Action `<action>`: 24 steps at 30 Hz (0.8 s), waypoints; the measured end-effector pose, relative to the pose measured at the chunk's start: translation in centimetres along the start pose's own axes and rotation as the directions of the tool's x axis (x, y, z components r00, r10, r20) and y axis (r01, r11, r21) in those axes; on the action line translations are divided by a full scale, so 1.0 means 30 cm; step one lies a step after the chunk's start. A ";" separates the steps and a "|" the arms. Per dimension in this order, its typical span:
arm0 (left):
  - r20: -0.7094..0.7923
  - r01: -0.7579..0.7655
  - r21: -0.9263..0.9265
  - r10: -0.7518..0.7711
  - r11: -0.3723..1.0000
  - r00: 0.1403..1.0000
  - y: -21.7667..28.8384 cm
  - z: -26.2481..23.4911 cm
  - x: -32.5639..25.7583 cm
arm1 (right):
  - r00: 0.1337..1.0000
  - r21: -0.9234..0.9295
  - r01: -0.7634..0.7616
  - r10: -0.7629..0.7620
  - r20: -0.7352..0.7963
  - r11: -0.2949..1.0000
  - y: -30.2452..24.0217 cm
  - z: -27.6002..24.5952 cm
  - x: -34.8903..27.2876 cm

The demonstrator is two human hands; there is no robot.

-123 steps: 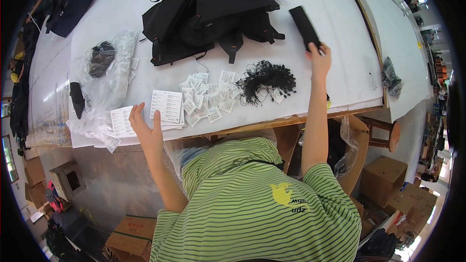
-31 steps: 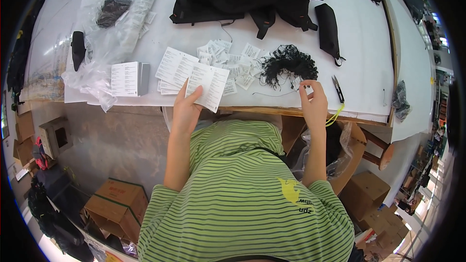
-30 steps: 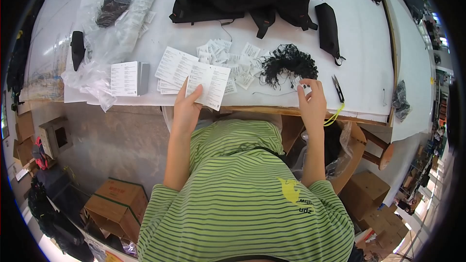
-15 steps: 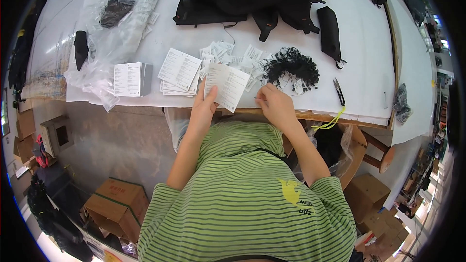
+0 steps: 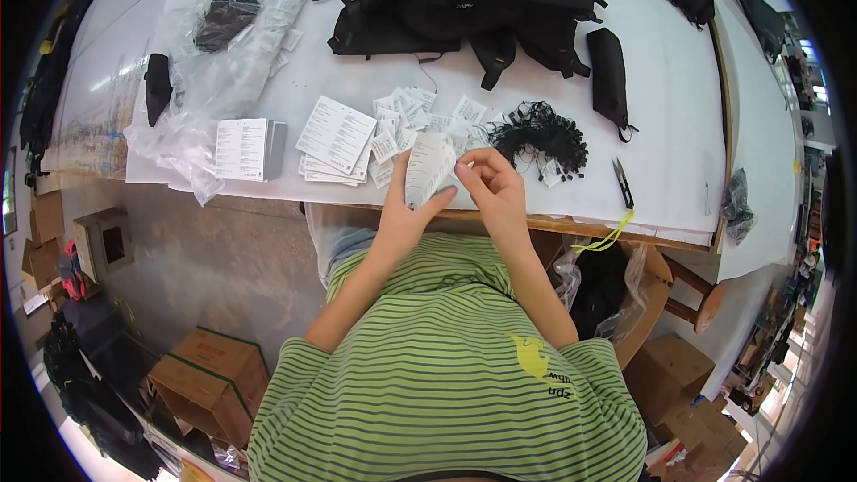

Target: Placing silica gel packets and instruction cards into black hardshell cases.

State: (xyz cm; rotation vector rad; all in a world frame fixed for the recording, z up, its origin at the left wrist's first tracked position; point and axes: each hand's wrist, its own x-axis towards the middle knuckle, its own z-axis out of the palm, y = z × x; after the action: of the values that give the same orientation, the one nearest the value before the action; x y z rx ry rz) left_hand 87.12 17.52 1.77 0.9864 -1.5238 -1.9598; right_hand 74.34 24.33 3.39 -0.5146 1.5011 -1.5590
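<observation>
Printed white card [image 5: 428,168]: at the near edge of the white-covered table [image 5: 665,116], in front of the loose small labels [image 5: 406,112], between the two hands.

Containers: clear plastic bag [image 5: 234,80], left part of table, crumpled, with a dark bundle [image 5: 225,20] and white labels showing at it; whether all lie inside cannot be told. Below the table edge, right, an open cardboard carton [image 5: 658,299] with clear film and black material [image 5: 600,290] in it. Floor, left: brown box [image 5: 214,379] with green strap; contents not discernible.

Hands: left hand [image 5: 406,219] partly closed, gripping the card between thumb in front and fingers behind. Right hand [image 5: 498,192] half curled, thumb and forefinger tips near each other at the card's right edge; whether anything is pinched cannot be told. Both forearms angle inward from the lower edge.

Materials: card thin, bowed, finely printed. Flat rectangular card stack [image 5: 335,136] to its left; thicker, squared stack [image 5: 248,150] farther left. Black cords [image 5: 538,136], a tangled heap with small hard ends. Snips [image 5: 623,183], pointed, dark-handled, yellow-green loop. Black fabric bags [image 5: 464,4] heaped, soft, creased.
</observation>
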 end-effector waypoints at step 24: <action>0.099 -0.529 0.477 0.555 0.702 0.826 0.118 -0.052 0.010 | 0.959 -0.282 0.277 -0.281 0.027 0.919 -0.072 -0.037 -0.040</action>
State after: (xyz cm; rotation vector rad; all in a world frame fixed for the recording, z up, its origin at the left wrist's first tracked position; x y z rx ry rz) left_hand 87.90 15.36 4.89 0.6356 -2.0460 -1.1429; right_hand 73.42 25.68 5.56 -0.9189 1.7325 -1.5678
